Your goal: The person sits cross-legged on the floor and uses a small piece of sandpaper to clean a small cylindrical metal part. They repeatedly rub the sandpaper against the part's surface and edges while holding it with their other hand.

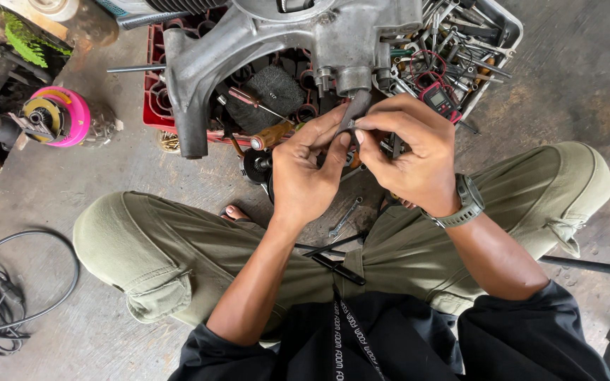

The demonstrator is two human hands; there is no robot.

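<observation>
At centre frame, both hands meet just below a cylindrical boss on the underside of a grey cast-aluminium engine casing [270,42]. The left hand [305,173] pinches a small dark part [351,124] between thumb and forefinger; the right hand [411,152], wearing a grey wristwatch [467,203], closes its thumb and forefinger narrowly on the same part from the other side. What the part is cannot be told; it is thin, dark and mostly hidden by the fingertips. Its visible stretch runs from the fingers up and slightly right toward the boss, so its long axis lies near vertical in the frame, upper end toward the casing.

Judged from the layout, the fitting appears mid-way: the part is held at the boss but not visibly seated, and whether it touches the metal cannot be told. Loose tools lie around, so more work probably remains.

Outward from the grip: an orange-handled screwdriver [273,134] lies just left of the hands; a red plastic crate [153,85] supports the casing; a grey tray of spanners and sockets [492,42] sits at upper right, with a red multimeter [440,100] at its near edge. A small spanner [344,217] rests on the concrete floor [107,169] between olive-trousered knees. A pink-cased spool [56,116] stands at upper left; black cable [8,296] coils at lower left.
</observation>
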